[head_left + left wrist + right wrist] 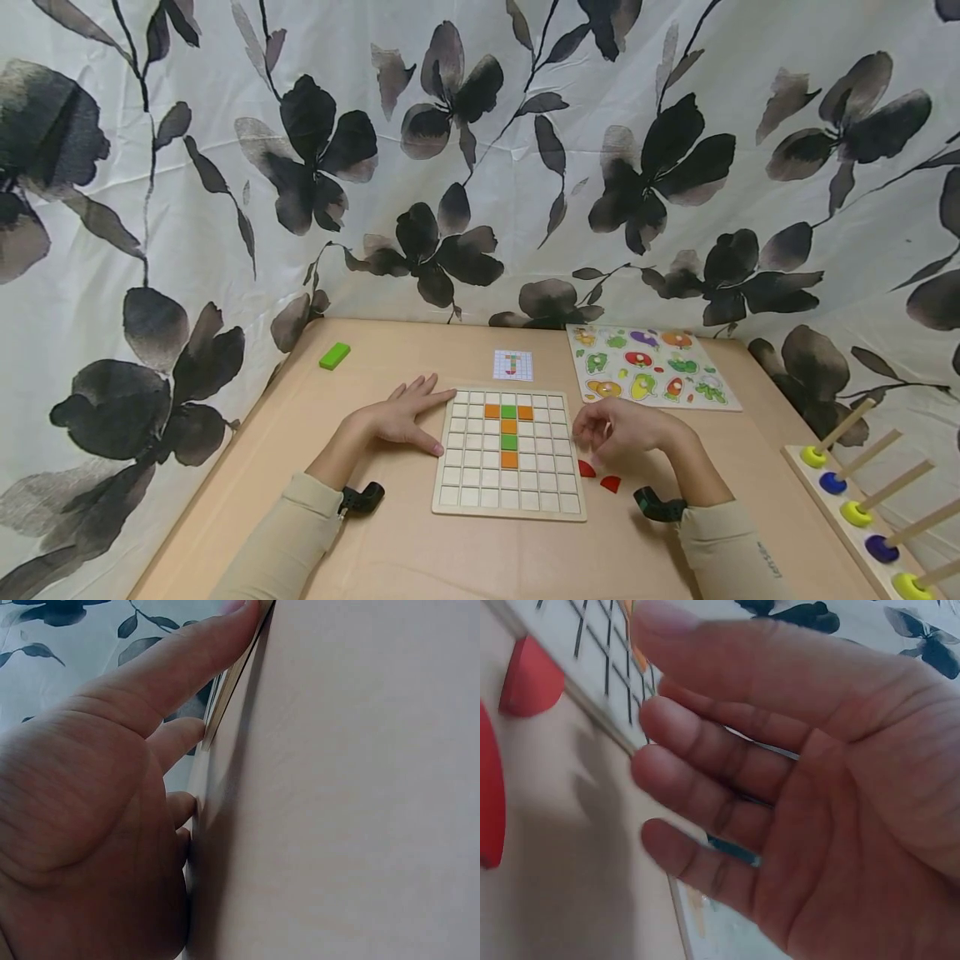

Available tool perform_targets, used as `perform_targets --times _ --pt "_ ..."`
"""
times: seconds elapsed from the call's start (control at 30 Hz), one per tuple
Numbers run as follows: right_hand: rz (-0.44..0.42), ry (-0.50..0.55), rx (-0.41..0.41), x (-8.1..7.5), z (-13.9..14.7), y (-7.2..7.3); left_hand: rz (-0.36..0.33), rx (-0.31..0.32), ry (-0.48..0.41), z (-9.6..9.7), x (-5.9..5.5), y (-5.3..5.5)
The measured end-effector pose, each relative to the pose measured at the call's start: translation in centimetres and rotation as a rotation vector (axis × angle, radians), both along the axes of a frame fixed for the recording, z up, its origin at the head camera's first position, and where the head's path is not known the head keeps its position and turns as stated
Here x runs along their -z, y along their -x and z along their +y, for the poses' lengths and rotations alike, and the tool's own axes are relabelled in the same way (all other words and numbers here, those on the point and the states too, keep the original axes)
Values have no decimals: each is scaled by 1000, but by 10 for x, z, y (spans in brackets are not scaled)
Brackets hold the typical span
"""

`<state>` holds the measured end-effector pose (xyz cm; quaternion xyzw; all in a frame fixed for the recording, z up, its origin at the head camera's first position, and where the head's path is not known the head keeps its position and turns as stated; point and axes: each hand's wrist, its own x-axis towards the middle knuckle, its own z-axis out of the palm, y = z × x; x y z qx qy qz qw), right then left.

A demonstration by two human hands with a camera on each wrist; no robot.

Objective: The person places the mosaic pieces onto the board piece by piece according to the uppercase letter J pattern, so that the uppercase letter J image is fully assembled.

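Note:
A square wooden grid board (468,497) lies in the middle of the table. Orange and green tiles (509,442) form a T shape on its upper half. My left hand (397,415) rests at the board's left side, fingers spread; its thumb (187,656) touches the board's edge (225,705). Beyond the right edge hovers my right hand (622,429), its fingers (682,776) loosely bent with nothing seen between them. Two red pieces, one at the board's edge (587,469) and one farther right (611,483), lie just below this hand.
Behind the board lies a small pattern card (513,365). A vegetable picture board (652,367) sits at the back right, a green block (334,356) at the back left. Along the right stands a peg rack (862,533) with yellow and blue rings. A floral cloth (480,167) hangs behind.

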<state>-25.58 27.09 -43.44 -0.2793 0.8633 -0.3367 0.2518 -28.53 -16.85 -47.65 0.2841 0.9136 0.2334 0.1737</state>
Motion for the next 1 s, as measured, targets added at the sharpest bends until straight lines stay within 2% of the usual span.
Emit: perform_targets --times 0.13,0.27,0.43,0.67,1.0 --pt "-73 -26 -9 6 1 0 -3 0 -1 0 0 0" --pt "-89 -29 -17 11 0 1 -2 -1 0 0 1 1" --pt "-80 -33 -32 14 -2 2 -2 -1 0 0 1 1" --pt "-17 -105 -11 16 -9 0 -1 -3 -1 0 2 1" --pt "-17 -103 17 17 -11 0 3 -4 6 0 2 1"
